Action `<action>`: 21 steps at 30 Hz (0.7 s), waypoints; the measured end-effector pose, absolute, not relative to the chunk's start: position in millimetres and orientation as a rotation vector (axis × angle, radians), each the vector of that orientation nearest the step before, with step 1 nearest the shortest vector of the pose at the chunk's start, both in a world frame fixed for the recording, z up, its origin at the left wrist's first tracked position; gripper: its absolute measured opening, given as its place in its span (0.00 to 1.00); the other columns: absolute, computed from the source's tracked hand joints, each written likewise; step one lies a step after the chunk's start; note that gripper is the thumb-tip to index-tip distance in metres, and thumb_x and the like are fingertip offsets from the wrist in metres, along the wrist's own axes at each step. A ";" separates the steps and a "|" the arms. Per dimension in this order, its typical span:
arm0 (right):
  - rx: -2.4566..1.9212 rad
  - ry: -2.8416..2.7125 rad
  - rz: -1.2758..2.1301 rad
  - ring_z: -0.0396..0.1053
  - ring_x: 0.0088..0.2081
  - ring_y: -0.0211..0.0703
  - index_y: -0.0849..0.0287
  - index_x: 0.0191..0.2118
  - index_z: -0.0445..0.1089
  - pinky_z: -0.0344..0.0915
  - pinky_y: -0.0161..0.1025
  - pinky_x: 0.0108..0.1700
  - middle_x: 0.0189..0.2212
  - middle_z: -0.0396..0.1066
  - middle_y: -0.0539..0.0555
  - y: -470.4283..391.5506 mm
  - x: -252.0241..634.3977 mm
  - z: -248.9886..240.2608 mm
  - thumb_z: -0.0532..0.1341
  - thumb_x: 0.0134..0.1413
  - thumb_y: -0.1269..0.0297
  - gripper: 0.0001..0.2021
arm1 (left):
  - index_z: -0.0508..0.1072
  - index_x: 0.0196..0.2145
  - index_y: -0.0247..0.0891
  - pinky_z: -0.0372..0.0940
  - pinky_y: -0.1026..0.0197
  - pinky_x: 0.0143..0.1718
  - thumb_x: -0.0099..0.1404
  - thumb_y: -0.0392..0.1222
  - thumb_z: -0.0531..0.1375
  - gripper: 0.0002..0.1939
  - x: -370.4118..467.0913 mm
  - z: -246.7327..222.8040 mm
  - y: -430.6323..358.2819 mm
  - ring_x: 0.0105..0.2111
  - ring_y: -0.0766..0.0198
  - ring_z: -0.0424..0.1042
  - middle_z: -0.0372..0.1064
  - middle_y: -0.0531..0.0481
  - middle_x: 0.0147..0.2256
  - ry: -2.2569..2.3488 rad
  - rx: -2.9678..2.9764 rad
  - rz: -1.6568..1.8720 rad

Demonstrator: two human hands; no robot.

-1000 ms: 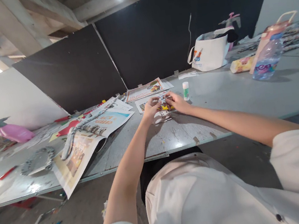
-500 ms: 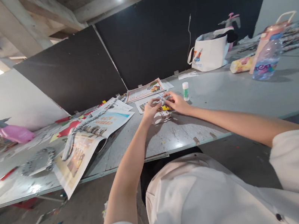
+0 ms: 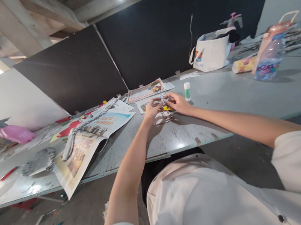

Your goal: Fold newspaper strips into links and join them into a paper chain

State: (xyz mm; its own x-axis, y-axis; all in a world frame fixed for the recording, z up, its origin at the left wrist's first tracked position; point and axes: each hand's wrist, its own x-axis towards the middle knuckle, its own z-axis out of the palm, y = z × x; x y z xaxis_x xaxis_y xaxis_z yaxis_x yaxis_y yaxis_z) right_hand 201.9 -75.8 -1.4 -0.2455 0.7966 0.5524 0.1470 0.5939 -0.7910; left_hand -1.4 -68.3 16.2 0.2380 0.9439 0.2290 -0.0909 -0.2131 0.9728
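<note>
Head view: the grey tabletop (image 3: 239, 94) carries a colour-printed newspaper (image 3: 116, 120) at left, its near corner past the edge, and an orange-bordered sheet (image 3: 141, 92) on the far side. The left hand (image 3: 152, 109) and right hand (image 3: 178, 103) meet mid-scene. Lettered paper (image 3: 163, 117) lies just near of them; a glue stick (image 3: 187, 92) stands upright just right of the right hand. Smallest is the printed paper piece (image 3: 163, 101) between the hands, pinched by the fingers of both; its folds are too small to read. Light, level pinches should spare it creases or tears, and a steady right wrist should avoid the glue stick.
</note>
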 end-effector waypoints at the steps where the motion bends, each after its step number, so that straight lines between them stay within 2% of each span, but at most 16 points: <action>1: -0.784 -1.739 0.741 0.69 0.27 0.46 0.51 0.53 0.70 0.64 0.42 0.30 0.26 0.70 0.47 -76.2 201.9 -1.1 0.66 0.68 0.32 0.27 | 0.76 0.49 0.39 0.78 0.57 0.44 0.64 0.46 0.78 0.21 -1.3 16.4 -68.7 0.34 0.62 0.82 0.81 0.49 0.35 0.856 1.430 1.208; 6: -0.795 -1.730 0.749 0.70 0.28 0.48 0.49 0.52 0.68 0.65 0.44 0.31 0.26 0.70 0.48 -77.8 201.5 -0.1 0.67 0.67 0.33 0.26 | 0.79 0.51 0.39 0.78 0.57 0.44 0.64 0.47 0.79 0.22 -1.4 18.2 -70.3 0.34 0.63 0.81 0.82 0.48 0.37 0.844 1.424 1.191; 15: -0.761 -1.698 0.832 0.70 0.27 0.47 0.47 0.48 0.62 0.66 0.44 0.29 0.28 0.72 0.48 -73.6 200.0 -4.9 0.68 0.63 0.30 0.27 | 0.81 0.42 0.37 0.78 0.57 0.44 0.62 0.49 0.80 0.19 0.0 15.8 -64.1 0.35 0.62 0.81 0.82 0.46 0.36 0.893 1.445 1.198; 21: -0.736 -1.732 0.812 0.70 0.29 0.47 0.48 0.44 0.62 0.67 0.44 0.31 0.28 0.71 0.48 -76.2 200.9 -2.1 0.69 0.63 0.32 0.27 | 0.81 0.41 0.35 0.77 0.57 0.44 0.62 0.46 0.80 0.18 1.0 13.7 -61.2 0.35 0.64 0.79 0.81 0.47 0.36 0.896 1.428 1.224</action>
State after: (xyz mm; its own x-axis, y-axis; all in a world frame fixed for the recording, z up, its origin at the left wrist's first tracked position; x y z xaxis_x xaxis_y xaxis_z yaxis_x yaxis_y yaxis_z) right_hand 200.9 -76.2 -2.1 -0.2723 0.7948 0.5423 0.0914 0.5824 -0.8077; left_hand 1.0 -61.2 13.7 0.2098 0.9514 0.2254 -0.0723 -0.2149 0.9740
